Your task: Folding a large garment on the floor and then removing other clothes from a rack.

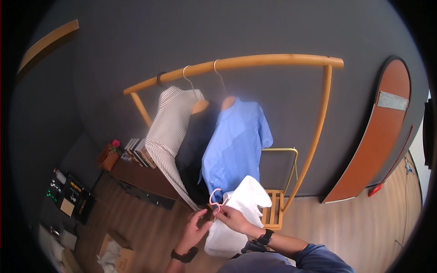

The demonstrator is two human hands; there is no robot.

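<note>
My right hand grips a pink clothes hanger just below its hook, in front of the rack. A white garment hangs around and below that hand; how it sits on the hanger is partly hidden. Just left of the hanger, my left hand has its fingers apart and holds nothing. Behind the hands, a blue shirt, a black garment and a striped garment hang from the wooden rail of a clothes rack.
A slatted wooden shelf stands behind the white garment. At right an orange mirror-shaped board leans on the wall. A dark cabinet with books is at left; an open cardboard box lies on the floor at lower left.
</note>
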